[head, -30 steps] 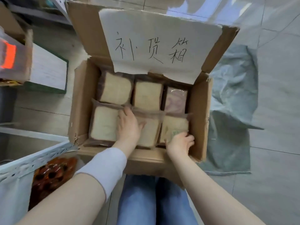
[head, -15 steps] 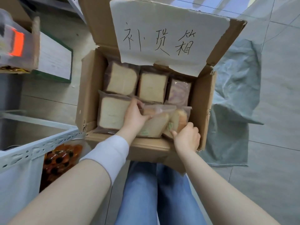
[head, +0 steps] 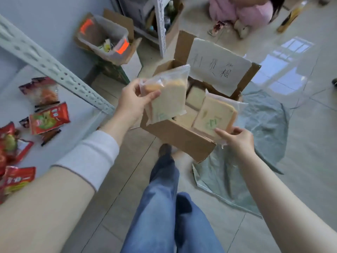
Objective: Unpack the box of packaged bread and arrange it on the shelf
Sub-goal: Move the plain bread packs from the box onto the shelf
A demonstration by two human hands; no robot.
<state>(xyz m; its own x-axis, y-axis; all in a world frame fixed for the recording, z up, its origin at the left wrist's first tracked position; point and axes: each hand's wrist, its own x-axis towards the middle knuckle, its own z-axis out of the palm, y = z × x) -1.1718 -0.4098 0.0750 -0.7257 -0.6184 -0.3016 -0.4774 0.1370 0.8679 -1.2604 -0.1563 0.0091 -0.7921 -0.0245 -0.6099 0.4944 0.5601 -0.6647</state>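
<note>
My left hand (head: pixel 134 103) grips a clear-wrapped bread pack (head: pixel 168 95) by its top left corner, held upright above the open cardboard box (head: pixel 179 136). Lower and to the right, my right hand (head: pixel 237 138) pinches the bottom edge of a second bread pack (head: pixel 214 116), which has a green print, over the box's right side. More wrapped bread (head: pixel 196 96) lies inside the box, partly hidden by the two packs. The box's raised flap carries a white handwritten paper (head: pixel 218 69). The white shelf (head: pixel 76 110) lies to the left of my left hand.
Red snack packets (head: pixel 48 118) lie on the shelf surface behind a perforated metal shelf post (head: pixel 54 70). A grey plastic sheet (head: pixel 262 128) lies under the box. A clear bin (head: pixel 105 39) in a carton stands behind. A person in pink (head: pixel 240 10) crouches far back. My legs (head: pixel 164 207) are below.
Both hands have lifted a bread pack each out of the box. My head has risen and turned left, bringing the shelf and snack packets into view.
</note>
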